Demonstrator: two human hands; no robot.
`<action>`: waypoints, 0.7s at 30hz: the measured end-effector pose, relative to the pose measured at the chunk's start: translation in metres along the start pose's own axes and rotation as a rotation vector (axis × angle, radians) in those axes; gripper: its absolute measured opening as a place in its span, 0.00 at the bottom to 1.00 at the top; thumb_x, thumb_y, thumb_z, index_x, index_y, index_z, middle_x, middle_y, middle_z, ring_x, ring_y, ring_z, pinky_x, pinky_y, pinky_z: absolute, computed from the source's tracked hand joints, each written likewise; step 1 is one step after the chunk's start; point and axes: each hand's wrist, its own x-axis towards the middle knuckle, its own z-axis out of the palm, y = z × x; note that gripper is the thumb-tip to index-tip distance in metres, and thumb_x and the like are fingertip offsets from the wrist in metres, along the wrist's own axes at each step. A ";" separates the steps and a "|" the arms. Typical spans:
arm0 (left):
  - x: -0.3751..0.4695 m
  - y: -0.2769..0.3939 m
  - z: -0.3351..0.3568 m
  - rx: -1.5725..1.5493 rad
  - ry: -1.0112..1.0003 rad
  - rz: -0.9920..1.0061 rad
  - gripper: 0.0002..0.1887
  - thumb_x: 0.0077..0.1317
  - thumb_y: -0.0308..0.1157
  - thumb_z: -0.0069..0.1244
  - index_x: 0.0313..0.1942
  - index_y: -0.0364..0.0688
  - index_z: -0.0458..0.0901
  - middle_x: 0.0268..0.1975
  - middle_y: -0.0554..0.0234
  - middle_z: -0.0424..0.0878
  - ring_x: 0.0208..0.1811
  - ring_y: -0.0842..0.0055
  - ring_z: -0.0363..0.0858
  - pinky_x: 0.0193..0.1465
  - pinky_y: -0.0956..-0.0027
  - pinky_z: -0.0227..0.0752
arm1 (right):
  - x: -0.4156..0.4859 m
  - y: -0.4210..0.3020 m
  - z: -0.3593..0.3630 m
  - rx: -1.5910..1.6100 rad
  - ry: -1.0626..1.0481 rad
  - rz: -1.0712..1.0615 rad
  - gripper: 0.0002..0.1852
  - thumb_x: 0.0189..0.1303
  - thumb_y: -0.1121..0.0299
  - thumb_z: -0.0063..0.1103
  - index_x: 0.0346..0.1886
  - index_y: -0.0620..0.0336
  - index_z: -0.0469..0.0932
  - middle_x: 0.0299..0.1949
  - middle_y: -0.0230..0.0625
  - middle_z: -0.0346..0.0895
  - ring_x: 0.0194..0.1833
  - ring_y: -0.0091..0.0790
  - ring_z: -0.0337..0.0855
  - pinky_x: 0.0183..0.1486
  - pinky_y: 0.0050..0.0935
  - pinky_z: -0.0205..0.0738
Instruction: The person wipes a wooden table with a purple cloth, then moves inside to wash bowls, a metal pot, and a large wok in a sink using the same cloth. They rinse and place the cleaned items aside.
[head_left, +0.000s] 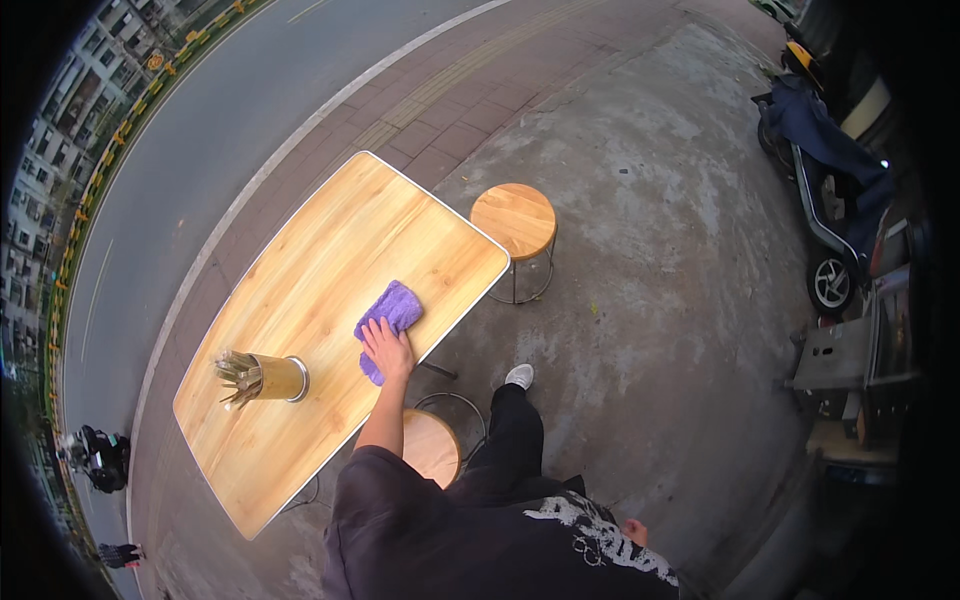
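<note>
My left hand (388, 351) lies flat on a purple cloth (400, 303), pressing it against the wood-grain tabletop (337, 247) near the edge closest to me. The folded cloth shows beyond my fingertips and beside my wrist. Left of that hand, on the same table, stands a cylindrical holder (279, 377) full of chopsticks (238, 373). Only a small part of my right hand (636, 532) shows, low beside my body and away from the table. Its fingers are mostly hidden.
One round wooden stool (514, 220) stands by the table's far right end, another (431, 448) beneath my left arm. A covered scooter (817, 150) and a metal cabinet (836, 351) line the right side. A paved sidewalk (442, 112) and road (187, 157) run beyond the table.
</note>
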 end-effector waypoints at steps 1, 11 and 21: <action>0.025 0.003 0.003 -0.094 -0.035 0.019 0.32 0.64 0.42 0.46 0.65 0.39 0.59 0.70 0.48 0.52 0.73 0.56 0.42 0.71 0.49 0.36 | 0.022 -0.012 -0.015 0.068 -0.003 0.044 0.20 0.53 0.75 0.58 0.51 0.64 0.73 0.32 0.36 0.80 0.30 0.27 0.80 0.31 0.26 0.75; 0.248 0.092 0.144 0.296 -0.008 0.021 0.26 0.71 0.53 0.27 0.66 0.57 0.61 0.71 0.59 0.54 0.69 0.53 0.51 0.63 0.38 0.46 | 0.115 -0.260 -0.101 0.388 0.134 0.002 0.19 0.61 0.74 0.52 0.57 0.64 0.69 0.43 0.40 0.79 0.42 0.30 0.81 0.42 0.26 0.75; 0.023 0.308 0.151 -0.584 -0.685 0.608 0.24 0.72 0.43 0.35 0.61 0.37 0.65 0.61 0.53 0.67 0.58 0.64 0.69 0.61 0.58 0.62 | 0.036 -0.139 -0.056 0.184 0.472 0.201 0.17 0.54 0.63 0.56 0.46 0.58 0.76 0.36 0.43 0.80 0.39 0.40 0.81 0.43 0.38 0.75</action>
